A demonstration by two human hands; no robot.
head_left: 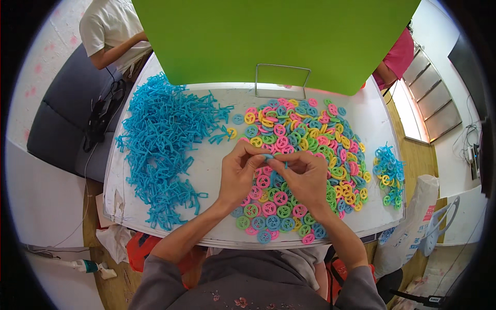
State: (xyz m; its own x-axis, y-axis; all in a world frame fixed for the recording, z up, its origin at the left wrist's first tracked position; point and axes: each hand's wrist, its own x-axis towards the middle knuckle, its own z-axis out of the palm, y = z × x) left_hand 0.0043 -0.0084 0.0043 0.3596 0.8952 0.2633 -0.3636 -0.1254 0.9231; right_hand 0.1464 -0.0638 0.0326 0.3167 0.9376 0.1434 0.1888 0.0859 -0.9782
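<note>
Small blue plastic piece [269, 156] sits pinched between both hands above the tabletop's [217, 170] middle. Left hand [238, 173] and right hand [305, 178] fingertips clamp it, over the colourful wheel pile [302, 139].

I have one view only, from the head camera, the left of the worn pair. It looks steeply down from above my chest onto the white table [170, 227], facing forward across it toward the green board [274, 41] standing at the far edge. Fisheye: the table's straight edges bow toward the rim, and the corners of the picture are black. It sits close; my forearms enter from the lower edge, and my left hand [238, 173] and right hand [306, 178] meet near picture centre. The rim takes in floor at both sides and other people's sleeves beyond the far corners. No second view, so no overlap to log.
</note>
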